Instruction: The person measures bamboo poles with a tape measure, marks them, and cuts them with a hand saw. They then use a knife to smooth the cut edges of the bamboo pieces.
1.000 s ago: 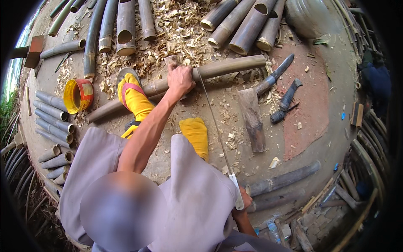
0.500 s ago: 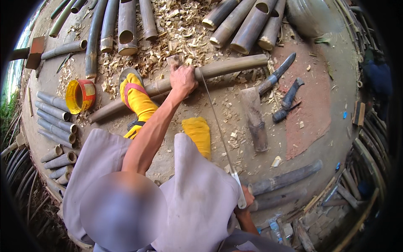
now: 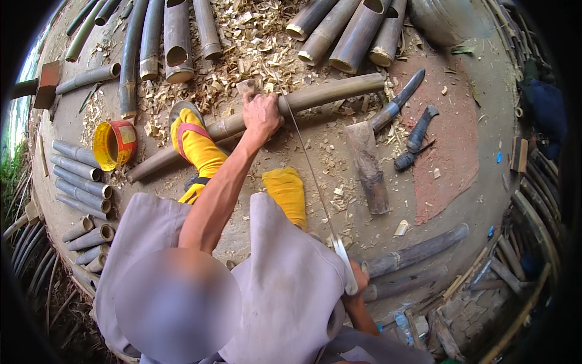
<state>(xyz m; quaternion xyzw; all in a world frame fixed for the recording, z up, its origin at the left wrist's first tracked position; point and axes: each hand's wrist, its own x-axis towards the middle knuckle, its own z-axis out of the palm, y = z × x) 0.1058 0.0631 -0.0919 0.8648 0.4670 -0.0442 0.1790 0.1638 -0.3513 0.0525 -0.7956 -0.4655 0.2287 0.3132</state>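
A long bamboo pole (image 3: 327,92) lies across the ground amid shavings. My left hand (image 3: 260,115) grips it near its middle, arm stretched forward. A thin saw blade (image 3: 306,170) runs from the pole, right beside that hand, back to my right hand (image 3: 359,278), which is closed on the saw's pale handle close to my body. My left foot (image 3: 193,141), in a yellow sock and a sandal, presses on the pole left of the hand. My right foot (image 3: 288,194), also in a yellow sock, rests on the ground.
A wooden mallet (image 3: 370,167) and two dark-handled knives (image 3: 397,103) (image 3: 415,139) lie right of the saw. A yellow and red tin (image 3: 112,144) stands at the left. Cut bamboo tubes (image 3: 79,176) are stacked left and along the top (image 3: 348,33). Dark bamboo lengths (image 3: 418,249) lie lower right.
Hardly anything differs: my left hand stays on the pole, the saw still crosses it, and the view has shifted only slightly.
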